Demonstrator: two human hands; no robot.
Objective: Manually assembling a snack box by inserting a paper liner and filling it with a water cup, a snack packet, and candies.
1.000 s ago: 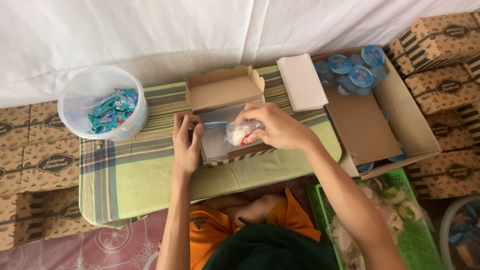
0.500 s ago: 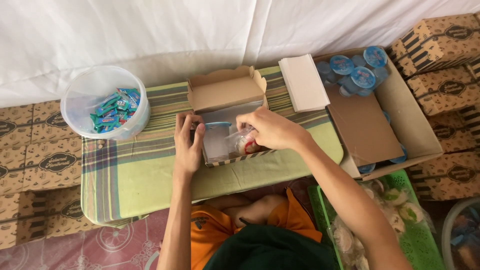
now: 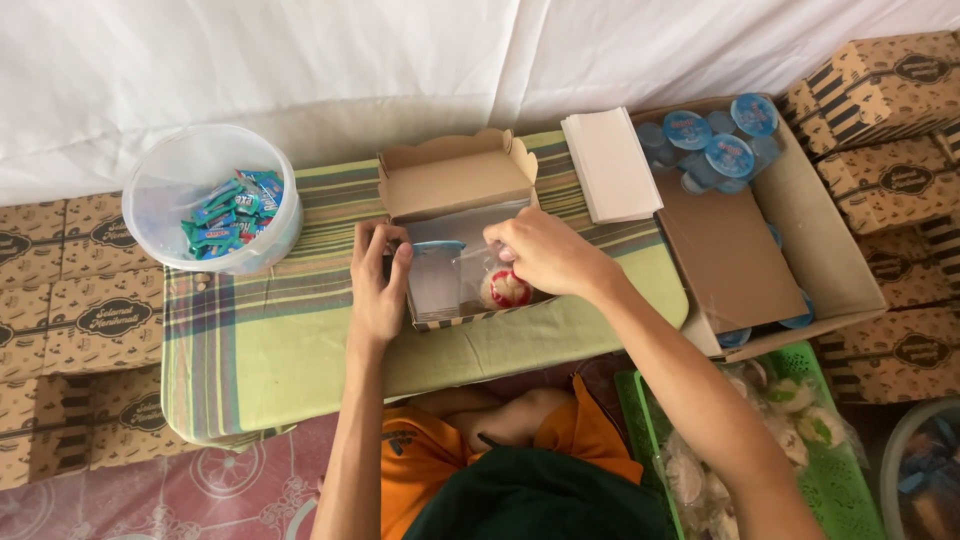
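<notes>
Down in the open brown cardboard box (image 3: 455, 215) mid-surface, the right hand (image 3: 540, 255) pinches a clear-wrapped red-and-white snack (image 3: 506, 288) by its wrapper top, fingers closed. Left hand (image 3: 378, 285) wraps the box's left wall beside a clear plastic cup (image 3: 437, 278), steadying it.

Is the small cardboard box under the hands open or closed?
Open: the cardboard box has its lid folded back, showing a cup and wrapped snack inside.

Single head view, steeply downward, close above the low table (image 3: 300, 350).
</notes>
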